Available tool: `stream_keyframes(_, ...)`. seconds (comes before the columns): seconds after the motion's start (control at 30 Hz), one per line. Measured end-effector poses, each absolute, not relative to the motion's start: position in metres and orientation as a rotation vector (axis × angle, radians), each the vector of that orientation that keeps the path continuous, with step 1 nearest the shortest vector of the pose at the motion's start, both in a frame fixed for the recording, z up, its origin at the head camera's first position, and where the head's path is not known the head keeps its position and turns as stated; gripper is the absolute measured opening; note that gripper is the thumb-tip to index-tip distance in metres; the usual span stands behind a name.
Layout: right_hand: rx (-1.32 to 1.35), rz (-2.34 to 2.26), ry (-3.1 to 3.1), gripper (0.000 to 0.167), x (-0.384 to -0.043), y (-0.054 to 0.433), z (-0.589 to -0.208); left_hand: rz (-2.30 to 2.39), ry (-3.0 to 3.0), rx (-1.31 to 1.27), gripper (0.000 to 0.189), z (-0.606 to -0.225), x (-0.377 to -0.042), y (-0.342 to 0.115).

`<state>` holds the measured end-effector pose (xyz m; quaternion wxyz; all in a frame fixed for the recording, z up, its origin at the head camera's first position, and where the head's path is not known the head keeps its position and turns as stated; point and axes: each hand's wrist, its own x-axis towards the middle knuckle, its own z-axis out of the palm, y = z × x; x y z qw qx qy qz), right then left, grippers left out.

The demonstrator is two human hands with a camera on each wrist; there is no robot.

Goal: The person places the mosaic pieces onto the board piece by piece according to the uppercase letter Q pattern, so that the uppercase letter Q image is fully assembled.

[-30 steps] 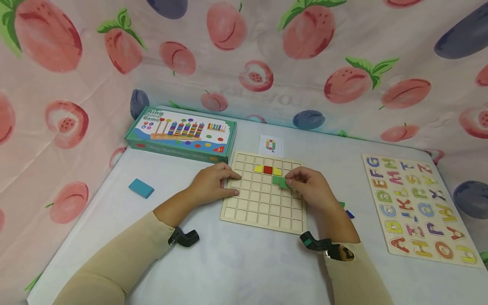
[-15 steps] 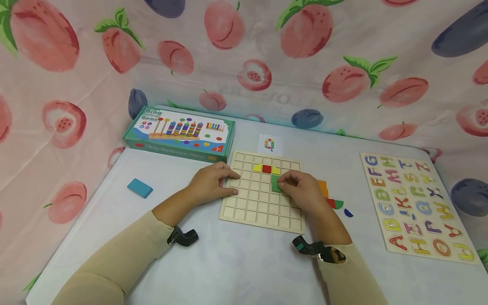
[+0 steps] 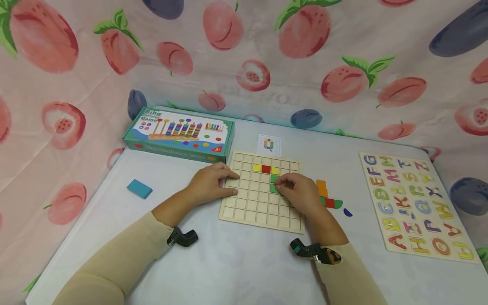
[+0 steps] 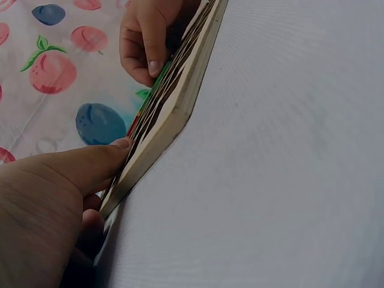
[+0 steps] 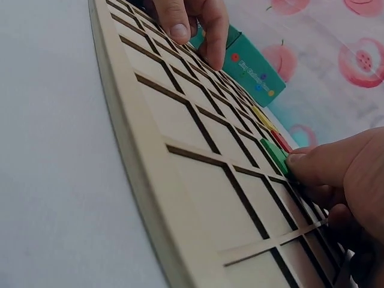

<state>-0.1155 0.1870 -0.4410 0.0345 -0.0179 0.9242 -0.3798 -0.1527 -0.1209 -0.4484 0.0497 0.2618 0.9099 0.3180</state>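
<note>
A wooden grid board (image 3: pixel 249 207) lies on the table. My left hand (image 3: pixel 209 183) rests on its left edge, thumb and forefinger extended over the top. My right hand (image 3: pixel 301 190) pinches a green square tile (image 3: pixel 273 188) at a cell; the hand hides part of it. In the right wrist view the thumb touches this green tile (image 5: pixel 275 157). Just above it sits another green square (image 3: pixel 274 178). A red square (image 3: pixel 266 169) lies in the row above, between two yellow corner-shaped tiles (image 3: pixel 257 168). Behind the board is a card (image 3: pixel 269 144) with a coloured Q-like pattern.
Right of the board lie orange tiles (image 3: pixel 322 187), a red tile (image 3: pixel 329 203), green pieces (image 3: pixel 338 204) and a blue half-round piece (image 3: pixel 347 212). An alphabet board (image 3: pixel 415 207) stands farther right. A game box (image 3: pixel 179 134) and blue block (image 3: pixel 139 188) are at left.
My right hand has shifted left and slightly down, bringing the green tile under the other green square. The orange and red tiles have come into sight. My left hand stays put.
</note>
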Motion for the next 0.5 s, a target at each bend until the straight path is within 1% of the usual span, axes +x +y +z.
stream_keyframes(0.23, -0.067, -1.148, 2.84, 0.009, -0.115, 0.189, -0.44, 0.979, 2.77, 0.809, 0.042, -0.448, -0.152, -0.121)
stream_keyframes(0.5, -0.06, -1.219, 2.676, 0.016, -0.118, 0.199, -0.433, 0.986, 2.774, 0.814, 0.042, -0.448, -0.151, -0.121)
